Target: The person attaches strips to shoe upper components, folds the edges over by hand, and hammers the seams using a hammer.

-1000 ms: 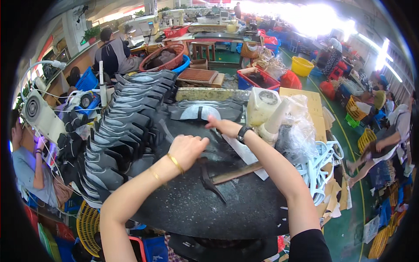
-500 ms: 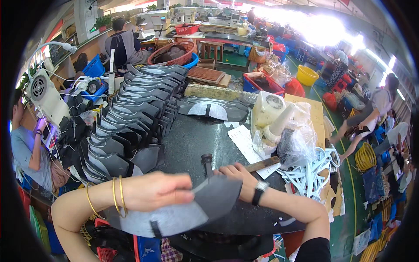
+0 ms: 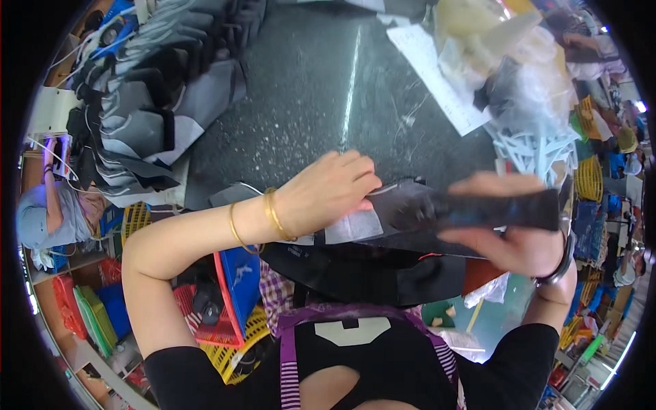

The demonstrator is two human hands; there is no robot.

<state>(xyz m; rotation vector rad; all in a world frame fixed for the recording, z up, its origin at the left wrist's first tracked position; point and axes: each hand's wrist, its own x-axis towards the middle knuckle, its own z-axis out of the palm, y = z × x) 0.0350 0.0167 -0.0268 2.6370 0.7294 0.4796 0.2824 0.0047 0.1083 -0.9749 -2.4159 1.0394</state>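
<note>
A grey and black sheet piece [image 3: 400, 222] lies along the near edge of the dark worktable, with a pale patch [image 3: 355, 227] on it. My left hand [image 3: 331, 191], with gold bangles at its wrist, is closed over the piece, fingers curled and pressed onto its top. To the right, my right hand [image 3: 509, 253] grips a dark hammer [image 3: 502, 210] above the piece's right part. The hammer is smeared by motion, and its lower end by the piece is hard to make out.
Overlapping grey pieces [image 3: 150, 102] form a long row at the left. A white paper [image 3: 437, 78], plastic-wrapped items [image 3: 512, 75] and pale blue strips [image 3: 536, 150] lie at the right. Coloured baskets [image 3: 236, 294] stand below the table's left edge. A person [image 3: 44, 212] sits far left.
My right hand has picked up the hammer from the table and raised it. The piece has come down onto the table edge under my left hand. The view has tilted downward.
</note>
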